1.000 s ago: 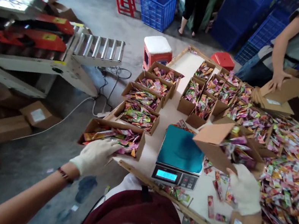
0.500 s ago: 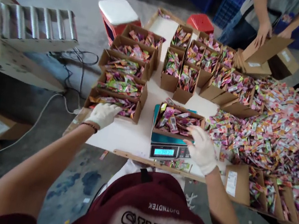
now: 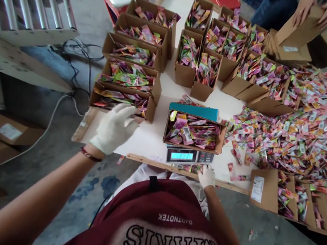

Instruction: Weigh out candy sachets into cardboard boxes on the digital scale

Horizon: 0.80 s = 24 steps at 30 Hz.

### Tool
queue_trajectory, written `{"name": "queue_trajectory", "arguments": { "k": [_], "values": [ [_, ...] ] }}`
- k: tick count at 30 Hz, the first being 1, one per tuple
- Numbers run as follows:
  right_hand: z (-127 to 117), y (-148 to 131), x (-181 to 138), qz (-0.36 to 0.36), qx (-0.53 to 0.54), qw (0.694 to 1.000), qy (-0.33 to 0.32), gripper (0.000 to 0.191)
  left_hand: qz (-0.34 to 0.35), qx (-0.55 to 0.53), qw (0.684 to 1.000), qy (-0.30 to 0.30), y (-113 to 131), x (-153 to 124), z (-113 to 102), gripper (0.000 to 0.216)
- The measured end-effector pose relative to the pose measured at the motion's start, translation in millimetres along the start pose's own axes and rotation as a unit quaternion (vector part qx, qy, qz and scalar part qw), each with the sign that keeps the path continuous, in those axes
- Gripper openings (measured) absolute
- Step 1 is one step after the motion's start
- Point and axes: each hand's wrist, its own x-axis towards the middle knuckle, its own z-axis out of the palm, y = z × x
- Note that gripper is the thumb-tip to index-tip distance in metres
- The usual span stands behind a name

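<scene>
My left hand (image 3: 116,129), in a white glove, hovers open with fingers apart and curved, just in front of the nearest box (image 3: 151,110) of the left row. Nothing shows in it. My right hand (image 3: 207,176), also gloved, is low at the table's front edge. Its fingers are slightly apart and touch small packets (image 3: 191,168) lying in front of the scale; no packet is visibly gripped. A cardboard box (image 3: 220,139) filled with small colourful packets sits on the teal-topped digital scale (image 3: 192,110), whose display is lit.
More filled boxes (image 3: 187,76) stand at the back middle. A large heap of packets (image 3: 318,124) covers the right side, with boxes (image 3: 265,189) along its front. Another person's hands (image 3: 315,14) hold a carton at the back right. A roller conveyor (image 3: 28,10) is at left.
My right hand has dropped from the box on the scale to the packets at the front edge. My left hand has pulled back from the left box. The box on the scale sits nearer me.
</scene>
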Motion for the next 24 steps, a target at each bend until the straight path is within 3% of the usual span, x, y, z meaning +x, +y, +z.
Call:
{"name": "queue_trajectory", "arguments": {
  "k": [3, 7, 10, 14, 16, 20, 22, 24],
  "values": [
    [0.4, 9.4, 9.4, 0.008, -0.008, 1.0, -0.019, 0.026, 0.068, -0.044, 0.997, 0.007, 43.1, 5.1, 7.5, 0.025],
    [-22.7, 38.2, 6.6, 0.033, 0.005, 0.999, 0.01, 0.02, 0.112, -0.028, 0.993, 0.005, 84.9, 11.5, 16.2, 0.027],
    [-56.9, 63.7, -9.5, 0.029, 0.041, 0.997, 0.065, 0.02, 0.118, 0.03, 0.992, -0.019, 96.5, 16.1, 19.4, 0.031],
    [-118.9, 81.1, -44.3, -0.032, 0.108, 0.981, 0.16, 0.028, 0.128, 0.094, 0.986, -0.05, 103.3, 24.4, 22.6, 0.03],
    [-153.0, 68.6, -61.2, -0.109, 0.144, 0.956, 0.232, 0.029, 0.141, 0.135, 0.979, -0.066, 110.2, 29.8, 23.1, 0.029],
    [-214.9, -0.3, -77.3, -0.313, 0.151, 0.855, 0.385, 0.019, 0.136, 0.176, 0.972, -0.072, 122.8, 40.1, 21.5, 0.026],
    [-234.6, -33.3, -76.3, -0.363, 0.124, 0.83, 0.404, 0.025, 0.135, 0.149, 0.977, -0.068, 121.4, 41.0, 19.8, 0.025],
    [-241.9, -46.1, -70.7, -0.385, 0.141, 0.815, 0.409, 0.032, 0.141, 0.097, 0.984, -0.045, 114.3, 36.3, 17.3, 0.026]
  ]
}}
